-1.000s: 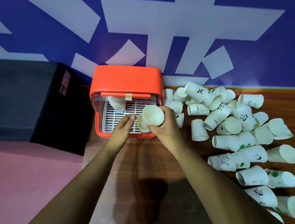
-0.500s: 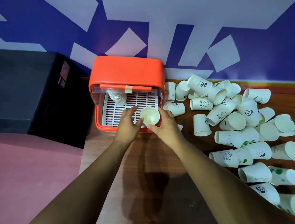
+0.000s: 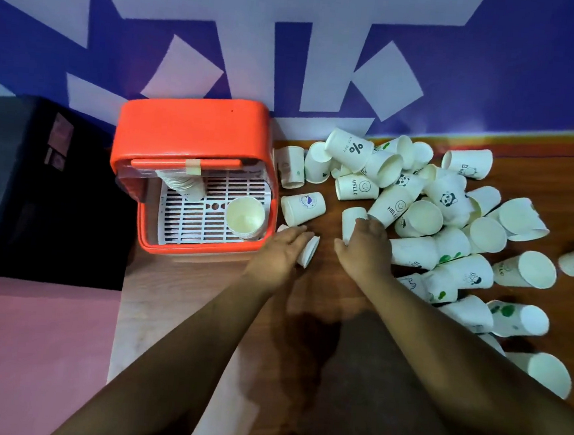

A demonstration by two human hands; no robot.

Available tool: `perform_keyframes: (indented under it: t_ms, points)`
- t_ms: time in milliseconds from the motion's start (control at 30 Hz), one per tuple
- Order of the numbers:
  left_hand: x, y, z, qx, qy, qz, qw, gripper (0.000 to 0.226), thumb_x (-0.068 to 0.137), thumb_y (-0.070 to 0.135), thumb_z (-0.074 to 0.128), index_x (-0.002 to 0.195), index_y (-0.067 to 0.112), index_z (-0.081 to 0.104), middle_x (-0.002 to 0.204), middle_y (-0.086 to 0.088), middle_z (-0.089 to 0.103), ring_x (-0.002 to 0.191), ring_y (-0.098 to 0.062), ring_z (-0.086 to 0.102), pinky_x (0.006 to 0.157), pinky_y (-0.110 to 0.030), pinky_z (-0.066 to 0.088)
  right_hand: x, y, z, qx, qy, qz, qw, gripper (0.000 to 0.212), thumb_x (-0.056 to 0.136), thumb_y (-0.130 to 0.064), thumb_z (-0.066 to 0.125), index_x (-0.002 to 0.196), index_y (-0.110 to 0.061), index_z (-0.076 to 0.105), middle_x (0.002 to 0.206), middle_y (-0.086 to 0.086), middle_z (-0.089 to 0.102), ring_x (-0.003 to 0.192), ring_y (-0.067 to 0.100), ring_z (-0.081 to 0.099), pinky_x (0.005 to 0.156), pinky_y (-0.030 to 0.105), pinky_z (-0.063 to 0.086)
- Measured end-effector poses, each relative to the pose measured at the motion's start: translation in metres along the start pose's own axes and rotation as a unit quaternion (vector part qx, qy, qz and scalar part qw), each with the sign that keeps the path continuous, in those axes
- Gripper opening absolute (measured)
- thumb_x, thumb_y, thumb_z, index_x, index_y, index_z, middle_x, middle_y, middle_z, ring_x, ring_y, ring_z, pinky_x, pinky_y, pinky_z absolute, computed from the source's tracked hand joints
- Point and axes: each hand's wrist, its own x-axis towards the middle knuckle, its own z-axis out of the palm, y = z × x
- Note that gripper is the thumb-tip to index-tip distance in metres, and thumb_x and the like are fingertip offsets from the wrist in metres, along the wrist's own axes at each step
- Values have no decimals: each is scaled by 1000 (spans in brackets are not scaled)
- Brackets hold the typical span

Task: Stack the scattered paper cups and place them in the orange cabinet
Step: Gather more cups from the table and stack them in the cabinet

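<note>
fingers [image 3: 296, 235] of left hand [image 3: 281, 254] lay together on fallen cup [image 3: 308, 251], those of right hand [image 3: 367, 247] unclear; two stacks [image 3: 246, 216] sat in orange cabinet [image 3: 190, 124], most cups [image 3: 522, 268] loose.

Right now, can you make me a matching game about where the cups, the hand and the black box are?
1 cup stack
2 percent cup
3 left hand
4 black box

A left of the orange cabinet
B touching a cup lying on the table
C inside the cabinet
D at the back of the cup pile

Pairs: 1-C, 2-D, 3-B, 4-A.
</note>
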Motion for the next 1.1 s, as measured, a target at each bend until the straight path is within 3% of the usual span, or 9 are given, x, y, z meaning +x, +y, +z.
perform_keyframes:
  t_ms: [67, 167, 367, 533, 633, 700, 833, 1000, 1100]
  points:
    - [7, -1, 7, 80, -37, -8, 996, 67, 92, 17, 62, 154, 16, 36, 155, -10, 39, 141, -30, 38, 114, -34, 25, 6, 2, 5, -4, 12, 17, 1000, 65, 87, -37, 63, 135, 1, 44, 144, 23, 41, 134, 38, 38, 108, 45, 35]
    - [6, -1, 14, 154, -50, -17, 987, 66, 94, 26, 57, 155, 20, 32, 142, -10, 42, 126, -30, 41, 105, -36, 30, 10, 7, 11, 0, 15, 35, 999, 69, 82, -36, 68, 136, 1, 43, 143, 21, 43, 133, 38, 37, 108, 46, 35]
    - [-12, 0, 24, 74, -81, -58, 992, 84, 82, 33, 73, 153, 16, 32, 147, -11, 43, 134, -33, 41, 112, -39, 32, 5, 15, 13, 0, -6, 11, 1000, 71, 78, -33, 69, 139, -7, 41, 128, 28, 49, 115, 45, 50, 100, 48, 40]
    - [-39, 3, 3, -185, 30, -105, 977, 74, 76, 27, 83, 139, 21, 44, 134, 1, 53, 124, -20, 53, 102, -36, 47, -3, 11, -4, 107, -20, 17, 994, 68, 73, -29, 72, 131, -6, 45, 130, 19, 48, 119, 40, 49, 95, 46, 43]
    - [-54, 18, -24, -378, 105, -111, 913, 72, 81, 6, 81, 140, 22, 42, 132, 13, 55, 123, -9, 54, 100, -29, 50, -15, 4, -18, 203, -25, 18, 979, 63, 74, -24, 75, 128, -8, 46, 128, 13, 46, 116, 29, 48, 84, 30, 37]
    - [-62, 19, -44, -449, 162, -118, 870, 74, 83, -4, 76, 141, 21, 38, 131, 20, 53, 121, -3, 54, 97, -25, 51, -23, -3, -27, 265, -45, 19, 963, 64, 73, -22, 77, 128, -10, 46, 126, 10, 44, 108, 22, 49, 82, 25, 34]
    - [-69, -1, -77, -428, 264, -110, 857, 70, 75, 22, 78, 131, 37, 40, 137, -7, 51, 116, -11, 56, 95, -24, 49, -33, -21, -36, 355, -91, 22, 930, 69, 67, -34, 77, 127, -20, 45, 122, 4, 51, 104, 18, 56, 76, 28, 43]
    - [-57, -31, -92, -385, 285, -126, 869, 72, 73, 24, 82, 131, 22, 39, 140, -6, 47, 122, -22, 57, 101, -35, 50, -37, -39, -42, 415, -96, 41, 904, 53, 73, -32, 74, 119, -23, 50, 116, 2, 59, 97, 15, 60, 70, 28, 48]
    - [-47, -41, -88, -349, 275, -132, 886, 73, 73, 13, 87, 128, 22, 40, 132, 6, 49, 121, -5, 53, 102, -21, 43, -40, -43, -43, 439, -100, 58, 891, 57, 62, -44, 71, 113, -32, 50, 113, -1, 61, 97, 16, 64, 82, 44, 58]
